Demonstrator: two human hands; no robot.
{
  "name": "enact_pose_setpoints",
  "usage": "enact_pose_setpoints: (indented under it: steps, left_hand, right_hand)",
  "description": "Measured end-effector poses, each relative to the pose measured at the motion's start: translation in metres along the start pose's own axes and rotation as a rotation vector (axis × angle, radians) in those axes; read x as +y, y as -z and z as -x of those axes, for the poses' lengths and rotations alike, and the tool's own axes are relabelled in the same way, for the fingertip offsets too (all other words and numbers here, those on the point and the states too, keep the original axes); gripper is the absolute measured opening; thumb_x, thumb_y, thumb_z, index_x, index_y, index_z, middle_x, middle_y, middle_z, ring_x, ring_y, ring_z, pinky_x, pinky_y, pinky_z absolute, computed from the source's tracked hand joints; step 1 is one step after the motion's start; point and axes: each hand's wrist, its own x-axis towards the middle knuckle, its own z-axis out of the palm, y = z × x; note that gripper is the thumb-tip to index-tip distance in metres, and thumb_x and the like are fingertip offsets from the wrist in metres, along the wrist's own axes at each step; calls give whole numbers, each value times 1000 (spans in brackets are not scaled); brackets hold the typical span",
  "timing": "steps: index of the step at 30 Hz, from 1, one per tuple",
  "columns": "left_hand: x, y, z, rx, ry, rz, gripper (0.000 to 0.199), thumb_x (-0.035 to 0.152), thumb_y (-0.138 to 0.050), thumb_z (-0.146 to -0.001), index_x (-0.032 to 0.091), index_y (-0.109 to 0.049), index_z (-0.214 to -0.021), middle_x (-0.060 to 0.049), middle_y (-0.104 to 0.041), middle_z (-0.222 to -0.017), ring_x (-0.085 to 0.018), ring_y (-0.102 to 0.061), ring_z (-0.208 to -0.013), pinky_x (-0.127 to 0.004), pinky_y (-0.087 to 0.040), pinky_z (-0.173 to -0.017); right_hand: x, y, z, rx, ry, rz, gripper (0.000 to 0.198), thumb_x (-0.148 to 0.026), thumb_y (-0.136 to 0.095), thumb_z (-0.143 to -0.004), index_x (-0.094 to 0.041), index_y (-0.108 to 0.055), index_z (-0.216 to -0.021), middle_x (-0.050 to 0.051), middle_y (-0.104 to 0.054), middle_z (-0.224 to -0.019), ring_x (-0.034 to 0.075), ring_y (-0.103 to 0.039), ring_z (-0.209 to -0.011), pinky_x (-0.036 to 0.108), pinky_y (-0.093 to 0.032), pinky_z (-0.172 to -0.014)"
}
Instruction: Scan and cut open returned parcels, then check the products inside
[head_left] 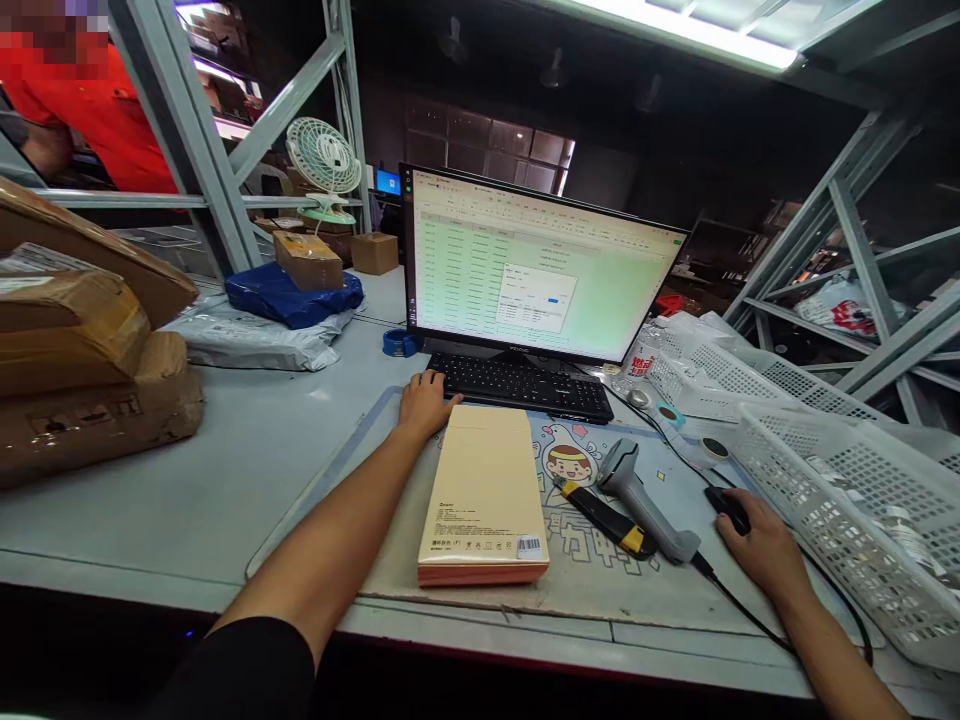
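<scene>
My left hand [424, 404] rests at the left end of a black keyboard [517, 384], fingers lying on its edge and the thumb stretched out to the right. On the right, my right hand [759, 535] is wrapped over a black computer mouse [727, 509]. Between my arms a cream box [487, 480] with printed text and a barcode label lies flat on a cartoon desk mat [337, 520]. Right of the box are a black and yellow utility knife [606, 515] and a grey barcode scanner [649, 500] with a cable. A lit monitor [540, 260] shows a spreadsheet and a dialog window.
Taped cardboard parcels [90, 400] are stacked at the left. Behind them lie a grey mailer bag [262, 340], a blue bag [292, 296] and a small carton [307, 262]. White plastic baskets [840, 500] line the right. A fan [324, 160] and a person in red [112, 110] are beyond.
</scene>
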Motion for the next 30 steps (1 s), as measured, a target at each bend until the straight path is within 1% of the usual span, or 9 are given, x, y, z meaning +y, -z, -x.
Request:
enact_pose_setpoints:
  steps: [3,6,11,14,17,20,25,30]
  left_hand:
    - [4,3,3,-16,-5,-20,55,48,-58,-103,13,-61,-145,-20,-54,-158,-40,-49,-142,-49,-46,-116]
    - [8,6,5,-34,-14,-38,52,45,-59,-104,13,-62,-144,-21,-55,-157,-39,-50,-141,-48,-47,-114]
    - [11,9,7,-46,-19,-59,50,42,-58,-104,11,-63,-142,-23,-56,-154,-40,-51,-140,-48,-49,-111]
    - [11,8,7,-46,-31,-63,49,41,-59,-103,11,-63,-142,-23,-57,-153,-40,-52,-140,-48,-49,-111]
    - [11,5,6,-55,-68,-59,49,40,-58,-104,12,-63,-144,-23,-55,-156,-39,-50,-143,-47,-47,-114]
    - [11,2,6,-74,-123,-48,52,34,-56,-104,14,-58,-152,-20,-49,-164,-37,-46,-148,-46,-43,-121]
    - [7,-3,5,-105,-184,-41,63,33,-59,-101,15,-49,-160,-18,-41,-171,-37,-38,-156,-47,-35,-128]
    - [3,-5,3,-108,-228,-41,68,34,-62,-97,19,-48,-162,-16,-41,-171,-39,-37,-156,-53,-34,-129]
  right_hand:
    - [1,0,2,-19,-13,15,45,-48,-52,-90,-22,-67,-124,13,-74,-126,36,-71,-114,54,-55,-104]
    - [2,0,3,-26,-15,25,46,-49,-52,-90,-24,-67,-125,12,-73,-130,36,-71,-116,53,-56,-102]
    - [10,-4,2,-28,36,6,46,-51,-51,-90,-24,-67,-123,12,-73,-131,36,-71,-119,54,-55,-106]
    - [21,-8,-1,-55,42,7,47,-54,-54,-88,-25,-69,-122,11,-75,-129,36,-73,-113,54,-58,-100]
    - [33,-13,-5,-89,25,25,48,-57,-56,-86,-26,-71,-120,11,-76,-127,36,-74,-108,53,-61,-91]
    - [38,-16,-8,-96,12,30,50,-58,-55,-86,-26,-71,-121,11,-75,-129,36,-74,-111,53,-60,-92]
    - [25,-13,-5,-57,-8,40,53,-57,-49,-91,-24,-70,-126,12,-73,-134,35,-72,-117,51,-59,-97]
    - [7,-8,-2,5,10,31,48,-52,-48,-96,-22,-69,-127,13,-73,-129,35,-70,-116,52,-55,-105]
